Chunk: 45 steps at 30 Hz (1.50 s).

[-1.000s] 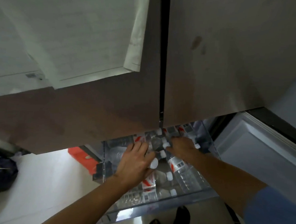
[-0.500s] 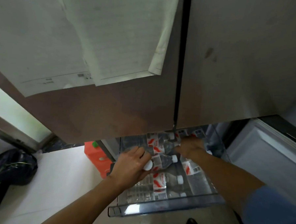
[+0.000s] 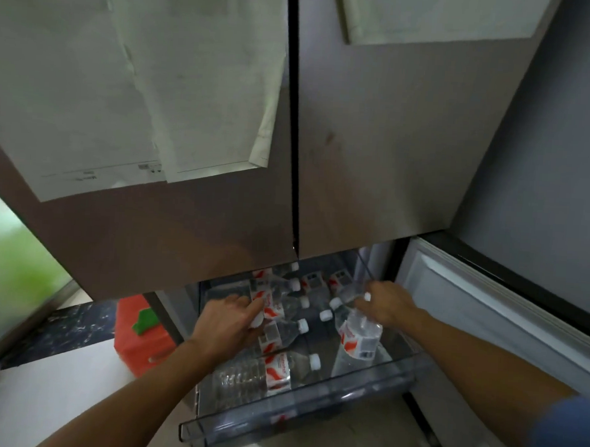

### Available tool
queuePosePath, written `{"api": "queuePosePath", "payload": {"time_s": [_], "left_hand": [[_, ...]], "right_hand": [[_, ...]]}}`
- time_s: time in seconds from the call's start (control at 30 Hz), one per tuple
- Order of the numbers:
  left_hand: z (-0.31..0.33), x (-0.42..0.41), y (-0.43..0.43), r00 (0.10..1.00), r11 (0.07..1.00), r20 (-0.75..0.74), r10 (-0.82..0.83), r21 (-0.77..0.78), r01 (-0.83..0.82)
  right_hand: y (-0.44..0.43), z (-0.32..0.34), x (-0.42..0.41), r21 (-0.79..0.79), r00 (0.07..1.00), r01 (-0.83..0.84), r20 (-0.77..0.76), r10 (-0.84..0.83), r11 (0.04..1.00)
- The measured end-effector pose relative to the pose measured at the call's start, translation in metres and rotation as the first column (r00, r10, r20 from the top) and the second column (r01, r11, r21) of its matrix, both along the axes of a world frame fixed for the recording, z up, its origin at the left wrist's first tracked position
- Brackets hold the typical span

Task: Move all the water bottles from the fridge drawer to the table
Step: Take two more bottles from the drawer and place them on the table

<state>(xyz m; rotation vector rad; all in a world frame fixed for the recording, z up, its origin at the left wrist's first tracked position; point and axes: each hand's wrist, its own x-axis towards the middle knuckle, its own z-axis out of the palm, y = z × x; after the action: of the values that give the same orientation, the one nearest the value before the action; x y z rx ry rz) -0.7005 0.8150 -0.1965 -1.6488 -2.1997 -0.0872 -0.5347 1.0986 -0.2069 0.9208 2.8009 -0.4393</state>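
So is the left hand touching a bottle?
Touching. In the head view the left hand is curled round the capped end of a water bottle lying in the fridge drawer.

Since the earlier frames, the right hand (image 3: 390,305) has drawn back from the drawer's rear, now gripping a bottle neck; the left hand (image 3: 228,320) has closed on a cap.

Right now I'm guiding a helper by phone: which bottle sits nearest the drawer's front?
Look in the clear drawer pulled out under the fridge doors. The bottle lies on its side along the front wall, white cap pointing right. Neither hand touches it.
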Motion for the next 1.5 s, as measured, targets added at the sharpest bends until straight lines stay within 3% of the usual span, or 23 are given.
{"api": "queuePosePath", "payload": {"time_s": [0.17, 0.37, 0.57, 0.73, 0.87, 0.93, 1.1, 1.23, 1.5], "left_hand": [[0.027, 0.003, -0.005, 0.998, 0.993, -0.002, 0.069, 0.098, -0.068], [0.06, 0.037, -0.024, 0.975, 0.947, 0.071, 0.211, 0.232, -0.221], [0.098, 0.108, -0.077, 0.891, 0.793, 0.112, 0.439, 0.418, -0.444], [0.121, 0.18, -0.16, 0.776, 0.622, 0.168, 0.608, 0.507, -0.597], [0.11, 0.227, -0.235, 0.631, 0.525, 0.203, 0.749, 0.398, -0.752], [0.099, 0.259, -0.288, 0.537, 0.463, 0.219, 0.814, 0.312, -0.83], [0.076, 0.352, -0.427, 0.342, 0.272, 0.271, 0.9, 0.266, -0.925], [0.064, 0.438, -0.542, 0.167, 0.125, 0.278, 0.946, 0.163, -0.979], [0.059, 0.617, -0.732, -0.214, -0.223, 0.229, 0.949, 0.012, -0.975]], "right_hand": [[-0.033, 0.019, 0.019, 0.239, 0.966, -0.166, -0.154, 0.206, 0.957], [-0.05, 0.078, 0.031, 0.333, 0.844, -0.083, -0.477, 0.244, 0.939], [-0.086, 0.123, 0.046, 0.278, 0.627, -0.197, -0.701, 0.339, 0.94], [-0.149, 0.133, 0.055, 0.261, 0.567, -0.347, -0.707, 0.423, 0.901], [-0.224, 0.123, 0.062, 0.305, 0.509, -0.498, -0.654, 0.559, 0.811], [-0.278, 0.113, 0.069, 0.307, 0.438, -0.61, -0.637, 0.634, 0.73], [-0.419, 0.089, 0.085, 0.331, 0.333, -0.767, -0.527, 0.782, 0.55], [-0.55, 0.075, 0.116, 0.365, 0.197, -0.848, -0.456, 0.868, 0.384], [-0.811, 0.051, 0.215, 0.25, -0.04, -0.965, -0.437, 0.899, 0.079]]}}
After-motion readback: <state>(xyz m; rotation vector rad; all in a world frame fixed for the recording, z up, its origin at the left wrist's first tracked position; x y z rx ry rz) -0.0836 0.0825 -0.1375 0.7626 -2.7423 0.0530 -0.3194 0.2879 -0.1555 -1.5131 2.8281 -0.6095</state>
